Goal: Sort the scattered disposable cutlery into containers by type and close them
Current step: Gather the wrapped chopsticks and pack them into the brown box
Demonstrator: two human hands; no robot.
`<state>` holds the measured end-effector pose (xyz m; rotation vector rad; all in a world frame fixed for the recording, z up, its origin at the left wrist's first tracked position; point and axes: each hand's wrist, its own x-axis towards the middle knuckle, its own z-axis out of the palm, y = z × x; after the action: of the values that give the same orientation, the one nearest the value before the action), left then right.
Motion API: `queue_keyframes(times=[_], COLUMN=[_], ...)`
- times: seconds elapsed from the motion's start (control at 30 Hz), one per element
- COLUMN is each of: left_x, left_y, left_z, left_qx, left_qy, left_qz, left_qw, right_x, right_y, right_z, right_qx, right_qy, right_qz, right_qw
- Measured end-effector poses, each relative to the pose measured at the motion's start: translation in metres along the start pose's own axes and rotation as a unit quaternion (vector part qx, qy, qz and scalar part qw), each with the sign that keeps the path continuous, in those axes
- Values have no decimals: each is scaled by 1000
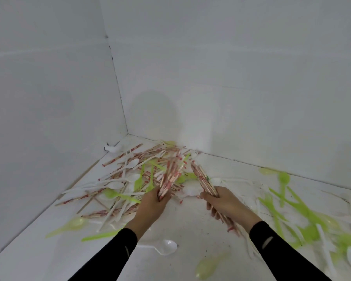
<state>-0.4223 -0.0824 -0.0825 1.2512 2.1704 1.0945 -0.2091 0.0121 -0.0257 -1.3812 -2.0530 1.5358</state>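
The left grip curls round a chopstick bundle, and the right grip curls round a second bundle, likely to gather one type before boxing. Just beyond, a mixed pile of chopsticks, spoons and forks lies in the far-left corner. Green cutlery litters the right of the desk.

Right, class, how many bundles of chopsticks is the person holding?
2. The left bundle is gripped in the left hand, the right bundle in the right hand. Loose chopsticks lie scattered behind them, some perhaps hidden under other cutlery.
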Motion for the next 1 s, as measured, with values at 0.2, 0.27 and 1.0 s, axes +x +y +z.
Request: queue_keyframes(times=[0.2,0.27,1.0], left_x=[11,10,-5], left_y=[-9,-9,19], left_z=[8,9,-37], left_qx=[190,197,131], left_qy=[-42,-46,-187], left_qz=[11,-1,50], left_qw=[981,979,972], right_x=[38,46,40], right_y=[2,9,23], right_z=[39,43,-2], right_qx=[-12,3,69], right_qy=[67,79,172], right_qz=[19,30,2], right_qw=[998,996,983])
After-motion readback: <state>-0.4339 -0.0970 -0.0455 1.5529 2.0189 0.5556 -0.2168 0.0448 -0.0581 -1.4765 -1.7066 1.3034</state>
